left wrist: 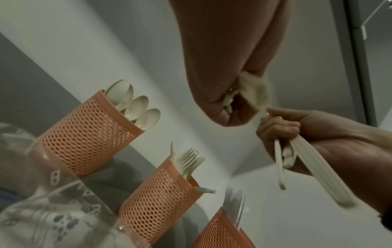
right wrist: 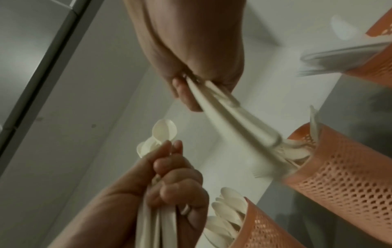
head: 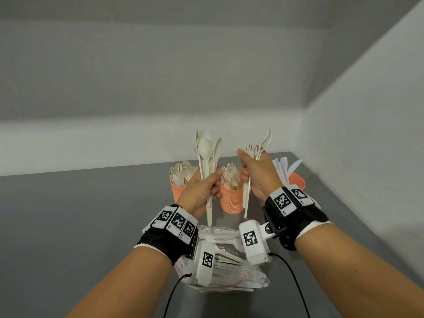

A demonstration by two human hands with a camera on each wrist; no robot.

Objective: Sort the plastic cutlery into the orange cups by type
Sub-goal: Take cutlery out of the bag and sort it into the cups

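I see the left hand (head: 202,189) gripping a bunch of cream plastic spoons (head: 206,152) (bowls up). The right hand (head: 259,173) clutches cream plastic forks (head: 251,150) above three orange mesh cups (head: 231,198).

I can read no words, brand names or numbers anywhere. The white blocks on my black wrist bands (head: 174,222) carry only black-and-white square code patterns, with tiny marks at their corners too small to make out. The crumpled clear plastic bag (left wrist: 53,216) has a pale printed design, blurred and unreadable.
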